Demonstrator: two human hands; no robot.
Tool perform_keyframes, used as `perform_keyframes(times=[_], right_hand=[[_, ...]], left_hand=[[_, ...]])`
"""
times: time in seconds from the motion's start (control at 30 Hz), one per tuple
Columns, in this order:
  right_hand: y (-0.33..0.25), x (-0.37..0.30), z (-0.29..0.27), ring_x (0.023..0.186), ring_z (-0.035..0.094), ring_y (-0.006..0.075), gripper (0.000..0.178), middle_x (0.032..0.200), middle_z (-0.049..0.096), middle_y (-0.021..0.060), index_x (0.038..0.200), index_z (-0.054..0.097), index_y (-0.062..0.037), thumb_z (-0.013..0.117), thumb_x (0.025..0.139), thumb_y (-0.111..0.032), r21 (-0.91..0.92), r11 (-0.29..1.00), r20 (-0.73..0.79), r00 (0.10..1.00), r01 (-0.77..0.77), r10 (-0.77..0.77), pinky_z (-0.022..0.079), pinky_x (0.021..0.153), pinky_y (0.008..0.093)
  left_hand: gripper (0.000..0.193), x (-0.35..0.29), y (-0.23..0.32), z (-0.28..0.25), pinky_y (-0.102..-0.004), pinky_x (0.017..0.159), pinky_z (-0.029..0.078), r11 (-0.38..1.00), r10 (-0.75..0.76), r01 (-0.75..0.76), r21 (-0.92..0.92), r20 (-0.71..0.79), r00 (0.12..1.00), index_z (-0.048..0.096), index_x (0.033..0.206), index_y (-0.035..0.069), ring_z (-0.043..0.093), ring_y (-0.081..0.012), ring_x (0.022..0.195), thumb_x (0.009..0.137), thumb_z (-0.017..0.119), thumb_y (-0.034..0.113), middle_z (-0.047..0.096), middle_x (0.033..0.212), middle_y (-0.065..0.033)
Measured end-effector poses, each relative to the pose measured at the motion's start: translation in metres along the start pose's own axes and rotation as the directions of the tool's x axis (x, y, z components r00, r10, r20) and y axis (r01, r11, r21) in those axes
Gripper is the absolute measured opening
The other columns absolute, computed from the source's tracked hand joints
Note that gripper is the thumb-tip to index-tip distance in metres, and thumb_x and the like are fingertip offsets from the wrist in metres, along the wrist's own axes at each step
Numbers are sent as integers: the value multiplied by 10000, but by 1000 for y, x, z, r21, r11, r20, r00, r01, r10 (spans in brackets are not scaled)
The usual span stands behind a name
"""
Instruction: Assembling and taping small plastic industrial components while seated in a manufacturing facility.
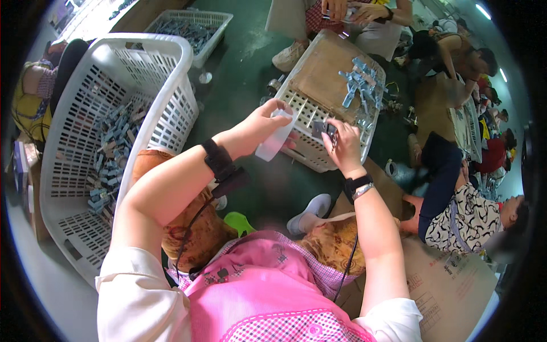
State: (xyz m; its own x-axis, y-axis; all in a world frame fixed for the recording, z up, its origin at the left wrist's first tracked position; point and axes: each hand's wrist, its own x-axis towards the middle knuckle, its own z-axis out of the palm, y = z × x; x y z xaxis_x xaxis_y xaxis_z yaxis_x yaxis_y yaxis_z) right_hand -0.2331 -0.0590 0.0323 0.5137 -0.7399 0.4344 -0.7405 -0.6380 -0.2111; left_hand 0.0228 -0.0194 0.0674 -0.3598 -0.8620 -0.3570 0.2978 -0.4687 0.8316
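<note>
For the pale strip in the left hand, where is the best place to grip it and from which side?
Probably at its upper end, pinched flat between thumb and fingers from above, as the left hand holds it. The pale strip looks thin and limp and hangs down free below the fingers, so a pinch across its flat faces looks steadier than one on its edges. The right hand holds a small dark part beside it.

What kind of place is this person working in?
Probably a small hand-assembly workshop: large white plastic baskets filled with small grey-blue parts, more parts on an upturned crate, other people seated on the green floor.
</note>
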Motion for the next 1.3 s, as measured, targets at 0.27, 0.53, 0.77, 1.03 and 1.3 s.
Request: perform_keyframes(times=[0.27, 0.53, 0.77, 1.03, 1.3], right_hand=[[-15, -8, -45, 835, 601, 277, 374, 853, 627, 88, 1092, 573, -86, 713, 749, -138, -11, 1000, -110, 994, -12, 10, 418, 777, 378], [-32, 15, -99, 833, 598, 63, 278, 942, 638, 6, 1110, 589, -34, 678, 849, -70, 712, 600, 12, 860, -366, 510, 486, 732, 234], [-35, 56, -48, 882, 587, 87, 346, 992, 628, 47, 1161, 556, -7, 674, 870, -151, 930, 187, 117, 735, -318, 667, 475, 757, 260], [-6, 68, 10, 1052, 541, 210, 639, 1178, 545, 151, 1307, 382, 80, 704, 840, -215, 852, 339, 17, 670, -398, 742, 407, 940, 316], [0, 55, 9, 977, 565, 172, 640, 1130, 562, 119, 1302, 327, 65, 712, 818, -96, 966, -33, 195, 639, -255, 744, 438, 884, 300]], left_hand=[[340, -4, 54, 19, -296, 566, 514, 917, 399, -384, 109, -230, 887, 395, 1252, 83, 624, -169, 627, 937, 491, 168, 651, 856, -154], [554, 2, 80, 25, -309, 528, 484, 882, 427, -468, -53, -331, 842, 267, 1404, 23, 578, -185, 558, 924, 486, 195, 630, 789, -162], [338, 24, 63, 45, -339, 562, 524, 924, 152, -236, -302, -275, 949, 526, 1128, 10, 633, -225, 668, 929, 510, 282, 641, 865, -142], [391, 52, 45, 56, -339, 692, 534, 931, 133, -193, -309, -204, 970, 512, 1168, -52, 663, -234, 870, 955, 472, 274, 663, 1015, -147], [335, 60, 45, 69, -356, 696, 544, 949, 48, -111, -294, -214, 976, 559, 1102, -30, 664, -215, 839, 944, 490, 257, 658, 1015, -126]])
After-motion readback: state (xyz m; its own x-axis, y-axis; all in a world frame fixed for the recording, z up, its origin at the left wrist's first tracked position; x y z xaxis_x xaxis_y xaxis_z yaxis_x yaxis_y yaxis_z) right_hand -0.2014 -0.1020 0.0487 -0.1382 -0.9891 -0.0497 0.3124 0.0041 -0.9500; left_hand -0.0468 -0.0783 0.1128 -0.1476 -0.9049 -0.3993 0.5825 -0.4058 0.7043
